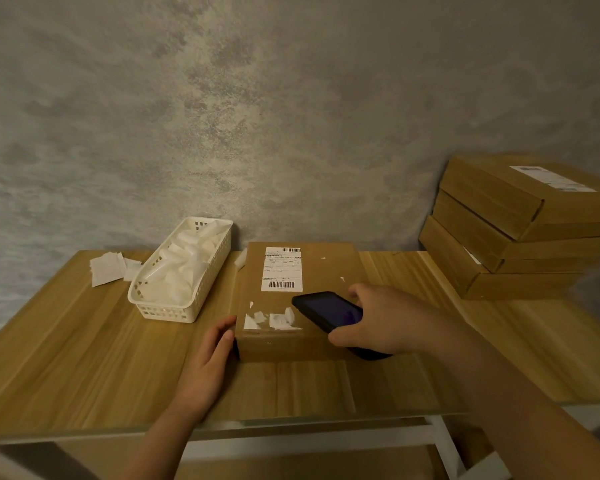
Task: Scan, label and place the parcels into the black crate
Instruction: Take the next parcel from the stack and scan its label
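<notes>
Head view: we are scanning one parcel on the wooden table, and no black crate is in sight.

Our wooden table (pixel 84 358) carries a stack of cardboard boxes (pixel 520 226) at the far right, three at least, which we judge are waiting their turn. In front of us lies the parcel (pixel 326 271), flat, its shipping label (pixel 282 269) up and torn label scraps near its front edge. A white basket (pixel 160 310) to its left holds a heap of white pieces, perhaps label backings; loose paper slips (pixel 108 268) lie beyond it. Our right hand (pixel 388 320) grips a black handheld scanner (pixel 329 311) over the parcel; our left hand (pixel 212 362), fingers straight, rests against its near left corner. Labelling and crating appear undone.
</notes>
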A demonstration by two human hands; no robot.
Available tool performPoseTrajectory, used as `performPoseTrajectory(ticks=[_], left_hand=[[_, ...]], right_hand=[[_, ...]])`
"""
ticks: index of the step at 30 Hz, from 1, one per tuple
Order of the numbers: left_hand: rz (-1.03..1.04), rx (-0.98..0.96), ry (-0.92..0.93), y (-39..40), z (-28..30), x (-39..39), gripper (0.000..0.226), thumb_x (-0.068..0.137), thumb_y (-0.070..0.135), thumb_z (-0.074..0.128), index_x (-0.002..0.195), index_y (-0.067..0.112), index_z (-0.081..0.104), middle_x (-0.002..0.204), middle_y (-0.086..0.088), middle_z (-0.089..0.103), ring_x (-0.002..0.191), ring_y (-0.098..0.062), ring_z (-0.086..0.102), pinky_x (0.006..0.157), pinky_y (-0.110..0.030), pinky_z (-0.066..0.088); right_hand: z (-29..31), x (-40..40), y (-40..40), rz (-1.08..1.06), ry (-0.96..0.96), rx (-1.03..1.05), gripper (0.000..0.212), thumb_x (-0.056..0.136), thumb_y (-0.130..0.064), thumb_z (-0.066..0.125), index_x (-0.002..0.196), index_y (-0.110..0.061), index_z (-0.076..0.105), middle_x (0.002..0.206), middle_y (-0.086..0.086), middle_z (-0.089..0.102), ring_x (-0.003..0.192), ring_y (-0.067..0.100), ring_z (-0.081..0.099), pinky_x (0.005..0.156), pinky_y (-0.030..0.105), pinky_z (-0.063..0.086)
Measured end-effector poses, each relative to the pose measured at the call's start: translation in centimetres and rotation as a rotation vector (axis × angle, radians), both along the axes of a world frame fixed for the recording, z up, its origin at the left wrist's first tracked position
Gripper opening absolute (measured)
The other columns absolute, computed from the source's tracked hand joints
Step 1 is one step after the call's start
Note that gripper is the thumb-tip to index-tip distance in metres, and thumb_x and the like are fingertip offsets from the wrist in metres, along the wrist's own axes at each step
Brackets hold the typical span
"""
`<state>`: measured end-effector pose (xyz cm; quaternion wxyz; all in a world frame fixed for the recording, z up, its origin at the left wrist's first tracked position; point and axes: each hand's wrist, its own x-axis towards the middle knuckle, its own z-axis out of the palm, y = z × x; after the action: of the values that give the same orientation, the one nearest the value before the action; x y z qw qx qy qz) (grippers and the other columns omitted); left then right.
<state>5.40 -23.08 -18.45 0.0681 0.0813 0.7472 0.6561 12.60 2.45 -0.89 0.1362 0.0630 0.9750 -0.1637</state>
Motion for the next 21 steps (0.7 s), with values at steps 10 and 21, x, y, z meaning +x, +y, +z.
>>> performPoseTrajectory(ticks=[10, 21], left_hand=[[-0.008, -0.025, -0.008, 0.0, 0.1, 0.0, 0.040, 0.088, 0.062, 0.040, 0.124, 0.053, 0.054, 0.127, 0.022, 0.060, 0.120, 0.000, 0.054, 0.104, -0.034, 0.042], [0.023, -0.037, 0.004, 0.2, 0.0, 0.2, 0.035, 0.097, 0.053, 0.041, 0.128, 0.045, 0.055, 0.126, 0.019, 0.062, 0.119, -0.003, 0.055, 0.101, -0.032, 0.043]], right_hand=[[-0.2, 0.1, 0.1, 0.029, -0.019, 0.031, 0.079, 0.073, -0.065, 0.066, 0.135, -0.024, 0.039, 0.126, -0.001, 0.055, 0.104, 0.017, 0.058, 0.088, 0.038, 0.056], [-5.6, 1.9, 6.3, -0.341, 0.343, -0.082, 0.069, 0.065, -0.061, 0.072, 0.117, -0.023, 0.045, 0.104, -0.004, 0.055, 0.085, 0.015, 0.058, 0.068, 0.031, 0.055]])
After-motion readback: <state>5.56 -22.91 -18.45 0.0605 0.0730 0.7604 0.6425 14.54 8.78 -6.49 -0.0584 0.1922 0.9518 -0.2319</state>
